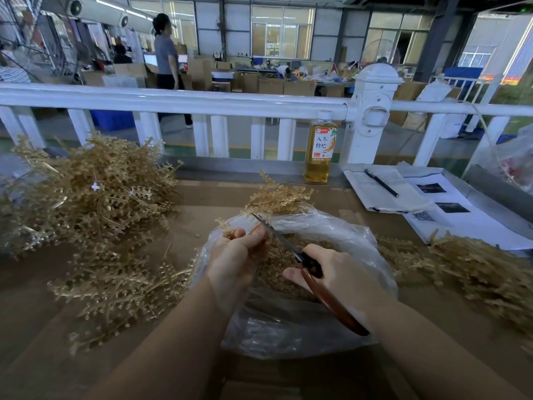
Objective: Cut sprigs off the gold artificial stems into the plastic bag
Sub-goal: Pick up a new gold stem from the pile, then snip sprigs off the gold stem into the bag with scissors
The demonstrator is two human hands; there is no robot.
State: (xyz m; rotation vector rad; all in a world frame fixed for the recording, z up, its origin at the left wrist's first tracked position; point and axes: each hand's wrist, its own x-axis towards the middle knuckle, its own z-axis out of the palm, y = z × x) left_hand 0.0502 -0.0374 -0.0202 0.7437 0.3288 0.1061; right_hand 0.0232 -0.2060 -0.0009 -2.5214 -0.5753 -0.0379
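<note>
A clear plastic bag (331,235) lies open on the brown table in front of me, with cut gold sprigs (281,261) inside. My left hand (235,252) grips a gold artificial stem (277,197) over the bag; its leafy end points away from me. My right hand (340,277) holds scissors (310,268) with red-brown handles, and the blades reach up to the stem beside my left fingers.
A big heap of gold stems (92,192) covers the left of the table, more stems (473,267) lie at the right. A bottle of amber drink (320,151), papers (409,197) and a pen (380,182) sit at the back right. A white railing (202,101) runs behind.
</note>
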